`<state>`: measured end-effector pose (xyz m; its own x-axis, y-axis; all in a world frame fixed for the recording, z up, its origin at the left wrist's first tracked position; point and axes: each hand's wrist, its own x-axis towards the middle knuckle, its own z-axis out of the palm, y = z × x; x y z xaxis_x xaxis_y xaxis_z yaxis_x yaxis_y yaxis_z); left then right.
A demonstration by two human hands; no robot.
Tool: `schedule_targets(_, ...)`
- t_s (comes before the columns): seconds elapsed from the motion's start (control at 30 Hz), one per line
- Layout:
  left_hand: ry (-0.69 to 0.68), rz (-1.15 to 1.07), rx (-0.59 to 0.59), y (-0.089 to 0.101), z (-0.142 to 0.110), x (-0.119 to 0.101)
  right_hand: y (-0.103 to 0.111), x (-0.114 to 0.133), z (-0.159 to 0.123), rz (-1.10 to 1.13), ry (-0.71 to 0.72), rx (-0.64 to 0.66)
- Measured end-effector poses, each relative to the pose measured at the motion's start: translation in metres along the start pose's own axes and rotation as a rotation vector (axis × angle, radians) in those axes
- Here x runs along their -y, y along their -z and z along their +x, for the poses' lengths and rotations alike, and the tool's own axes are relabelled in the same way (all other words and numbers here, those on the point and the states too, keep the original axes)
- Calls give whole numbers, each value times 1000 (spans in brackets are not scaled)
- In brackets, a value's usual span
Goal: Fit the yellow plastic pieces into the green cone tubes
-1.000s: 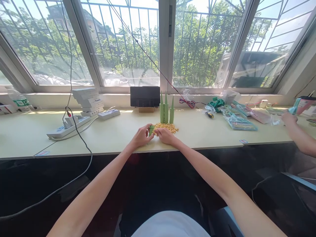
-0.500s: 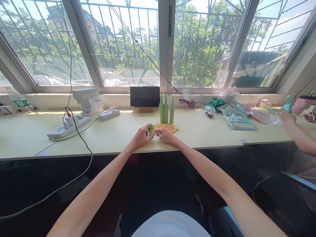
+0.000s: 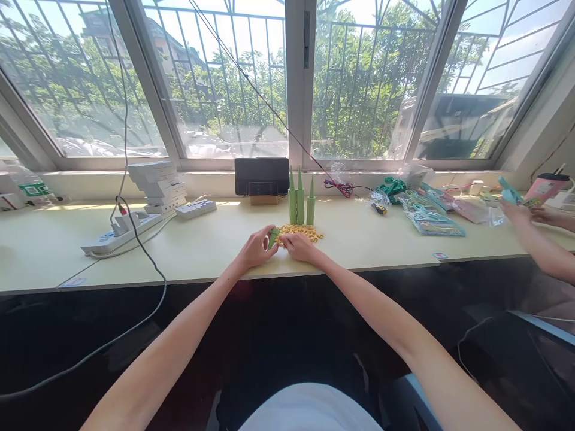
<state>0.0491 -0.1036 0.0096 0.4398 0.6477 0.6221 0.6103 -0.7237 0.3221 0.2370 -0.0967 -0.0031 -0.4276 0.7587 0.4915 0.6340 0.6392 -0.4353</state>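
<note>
Indoor workroom of the handcraft sort, with places for more than one worker along a common bench. The long pale workbench point(image 3: 372, 245) runs beneath slanting window frames point(image 3: 298, 72), with trees point(image 3: 359, 84) outside the glass. It carries a power strip point(image 3: 96, 243), a stack of white boxes point(image 3: 157, 184), three pointed green columns point(image 3: 300, 206) and a heap of small yellow pieces point(image 3: 306, 230). Farther right lie clear packets point(image 3: 433, 221), seemingly of cord, and a co-worker's hand point(image 3: 516, 212) shows above the bench.
</note>
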Motion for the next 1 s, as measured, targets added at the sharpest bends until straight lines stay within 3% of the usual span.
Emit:
schedule_targets(0.73,-10,-14,-12,-1,0,1,2,3,-2,-1,6,-4)
schedule_targets(1.0,132,48,-116,-4,5,13,6,6,-6,-168,-109,-153)
